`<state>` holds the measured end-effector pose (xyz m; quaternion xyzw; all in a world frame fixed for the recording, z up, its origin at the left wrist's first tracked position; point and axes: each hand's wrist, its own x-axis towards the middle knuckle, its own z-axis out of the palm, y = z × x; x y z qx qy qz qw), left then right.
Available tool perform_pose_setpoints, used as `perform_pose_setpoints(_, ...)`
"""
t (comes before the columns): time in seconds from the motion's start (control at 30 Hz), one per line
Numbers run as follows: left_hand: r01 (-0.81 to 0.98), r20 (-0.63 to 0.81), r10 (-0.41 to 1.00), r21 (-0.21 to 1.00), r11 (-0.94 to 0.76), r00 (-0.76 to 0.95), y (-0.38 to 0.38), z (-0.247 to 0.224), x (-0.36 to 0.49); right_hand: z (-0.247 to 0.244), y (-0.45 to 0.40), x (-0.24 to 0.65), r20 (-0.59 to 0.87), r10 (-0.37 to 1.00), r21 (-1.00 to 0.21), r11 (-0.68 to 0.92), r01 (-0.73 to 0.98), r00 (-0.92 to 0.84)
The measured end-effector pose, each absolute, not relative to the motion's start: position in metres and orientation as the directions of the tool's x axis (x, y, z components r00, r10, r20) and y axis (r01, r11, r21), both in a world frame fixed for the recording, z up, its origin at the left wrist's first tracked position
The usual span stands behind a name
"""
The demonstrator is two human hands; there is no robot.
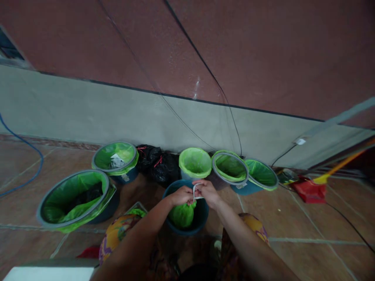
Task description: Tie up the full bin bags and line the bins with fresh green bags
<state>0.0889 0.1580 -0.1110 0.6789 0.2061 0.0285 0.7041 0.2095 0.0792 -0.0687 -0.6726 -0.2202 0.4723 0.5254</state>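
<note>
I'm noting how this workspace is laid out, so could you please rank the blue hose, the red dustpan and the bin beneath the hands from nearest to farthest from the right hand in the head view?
From the right hand:
1. Bin: just below, slightly left.
2. Red dustpan: well to the right.
3. Blue hose: far left.
</note>
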Motion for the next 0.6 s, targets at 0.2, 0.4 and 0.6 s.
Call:
perform_pose_setpoints(0.2,0.216,-0.221,0.339,0.975,0.053,0.914,0.162,-0.120,0.087,-0.072,0.068,0.209,-0.428,0.765,-0.896,-0.290,-0.337,0.482)
perform_pose_setpoints(0.4,0.224,-0.272,0.422,0.961,0.162,0.865,0.161,-0.122,0.090,-0.081,0.050,0.201,-0.465,0.742,-0.853,-0.522,-0.019,0.483)
perform_pose_setpoints(0.6,0.214,-0.291,0.471,0.954,0.210,0.833,0.161,-0.125,0.090,-0.092,0.042,0.205,-0.335,0.818,-0.739,-0.536,0.409,0.468)
